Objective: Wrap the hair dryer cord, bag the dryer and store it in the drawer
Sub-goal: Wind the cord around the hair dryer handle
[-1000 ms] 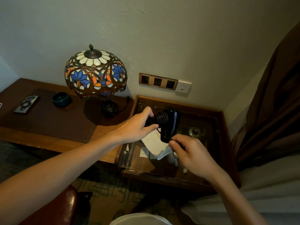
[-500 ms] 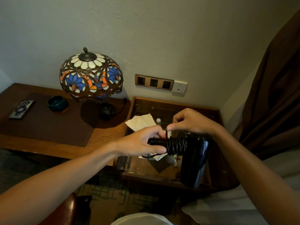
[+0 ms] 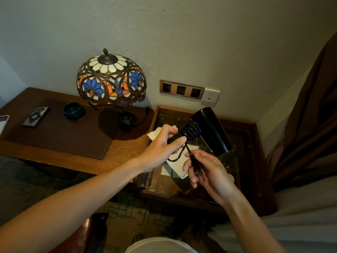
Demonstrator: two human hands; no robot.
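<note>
Black and glossy, the hair dryer (image 3: 209, 130) is held in the air above the glass-topped side table (image 3: 255, 136), over its back half, barrel slanting down to the right. The left hand (image 3: 162, 148) is clenched around the end of the handle, and the right hand (image 3: 207, 172) pinches the plug (image 3: 196, 164) between thumb and fingers just below it.

Most of the cord (image 3: 190, 130) sits in tight dark coils around the upper handle, next to the barrel. A short loose tail hangs from the coils, loops under the left hand and runs to the plug.

As I judge it, the main risk is the tail. If the plug is let go before it is tucked under a coil, the stiff cord will likely spring back and several turns will slacken. Pulling the plug too hard could drag the coils down the handle toward the left thumb and bunch them. Both hands work over glass, so a slipped grip could knock the barrel against the table top.

A pale cloth piece (image 3: 176, 166), perhaps the bag, lies on the glass near the front left corner, under the hands; I cannot tell for sure.
</note>
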